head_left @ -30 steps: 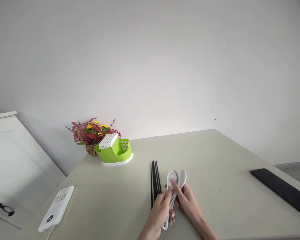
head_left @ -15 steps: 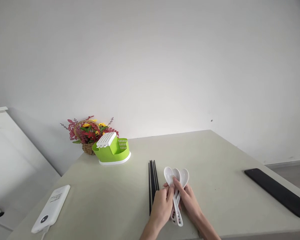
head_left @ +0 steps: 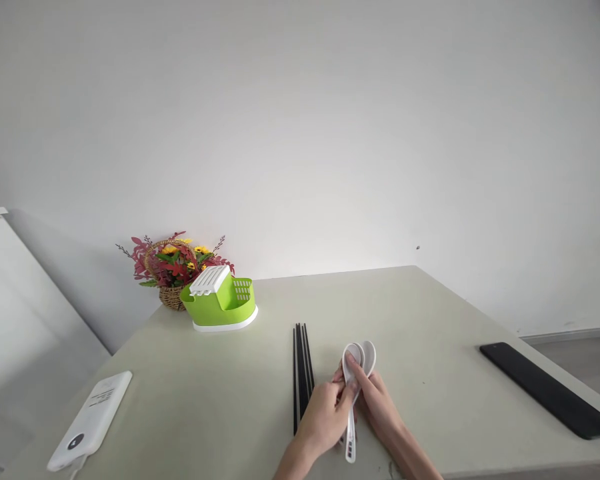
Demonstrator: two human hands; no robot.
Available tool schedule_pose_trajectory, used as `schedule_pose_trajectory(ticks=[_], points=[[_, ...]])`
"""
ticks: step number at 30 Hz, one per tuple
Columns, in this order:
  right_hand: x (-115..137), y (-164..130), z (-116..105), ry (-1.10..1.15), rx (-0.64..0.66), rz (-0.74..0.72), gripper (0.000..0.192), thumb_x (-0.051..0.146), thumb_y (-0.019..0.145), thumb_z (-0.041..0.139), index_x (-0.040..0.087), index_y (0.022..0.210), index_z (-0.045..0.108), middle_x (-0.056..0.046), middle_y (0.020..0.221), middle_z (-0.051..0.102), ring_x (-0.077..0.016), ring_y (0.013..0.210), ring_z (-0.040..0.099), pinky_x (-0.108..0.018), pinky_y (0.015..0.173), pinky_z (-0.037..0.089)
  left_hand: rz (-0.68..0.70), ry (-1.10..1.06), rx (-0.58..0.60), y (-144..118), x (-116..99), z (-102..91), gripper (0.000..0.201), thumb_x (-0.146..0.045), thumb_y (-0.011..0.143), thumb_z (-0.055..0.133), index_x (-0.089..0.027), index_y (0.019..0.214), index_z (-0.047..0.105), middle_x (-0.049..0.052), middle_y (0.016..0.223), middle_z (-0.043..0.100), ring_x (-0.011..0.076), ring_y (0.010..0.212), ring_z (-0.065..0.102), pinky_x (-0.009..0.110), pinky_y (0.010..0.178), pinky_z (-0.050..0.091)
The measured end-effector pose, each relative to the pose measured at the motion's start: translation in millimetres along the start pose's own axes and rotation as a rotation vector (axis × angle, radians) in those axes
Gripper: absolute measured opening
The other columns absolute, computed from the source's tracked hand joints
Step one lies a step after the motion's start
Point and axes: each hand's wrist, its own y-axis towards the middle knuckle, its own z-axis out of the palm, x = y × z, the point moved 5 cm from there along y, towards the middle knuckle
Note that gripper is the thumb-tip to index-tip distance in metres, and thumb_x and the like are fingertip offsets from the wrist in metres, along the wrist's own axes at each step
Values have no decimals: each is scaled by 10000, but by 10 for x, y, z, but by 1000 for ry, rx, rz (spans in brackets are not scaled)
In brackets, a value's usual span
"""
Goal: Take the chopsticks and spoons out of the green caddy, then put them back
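Observation:
Several white spoons [head_left: 371, 357] with patterned handle ends are bunched in both my hands, bowls pointing away from me and partly overlapping. My left hand [head_left: 325, 410] closes round them from the left, its thumb pressed near the necks. From the right, my right hand [head_left: 375, 395] grips the same bunch, its thumb lying on the front spoon's bowl. Fingers cover the middle of the handles. Black chopsticks [head_left: 301, 367] lie on the table just left of the spoons, their near ends partly behind my left hand.
A green and white utensil holder [head_left: 215, 312] stands at the back left, before a basket of flowers [head_left: 173, 297]. A white power bank [head_left: 91, 419] with a cable lies at the left. A long black object [head_left: 547, 387] lies by the table's [head_left: 405, 320] right edge.
The spoon bowls, fanned apart before, are now drawn together and overlap more, with one nearly stacked on another. My right thumb now rests on the front bowl. The view has shifted slightly.

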Motion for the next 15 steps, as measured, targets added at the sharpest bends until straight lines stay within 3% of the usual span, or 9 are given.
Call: schedule_pose_trajectory(ticks=[4,7,11,15], points=[[16,3,31,37,12,37,572,750,880,547,210,740,672,-29,596,626,-168,466,570,-288,424,433,-44,-91,11,-113,-9,46,528,-638,985,401,-179,898,647,20,672,650,157,557,600,237,527,416],[55,-11,67,44,43,76,588,780,860,547,212,742,650,-11,550,593,-149,393,524,-276,361,389,-98,-133,-28,-140,30,75,521,-643,985,387,-183,906,619,-10,604,596,141,494,572,229,494,415],[85,-31,92,76,87,119,580,778,880,512,218,869,663,14,505,567,-173,352,529,-294,323,409,-107,-186,-71,-90,67,120,512,-635,985,399,-177,966,628,-14,587,572,146,498,571,245,520,457],[39,-2,52,66,46,110,600,781,870,526,228,1057,662,-3,589,641,-195,378,581,-302,310,434,-115,-274,-73,-31,110,161,583,-662,970,432,-163,1217,606,-42,563,525,153,468,537,266,498,479]])
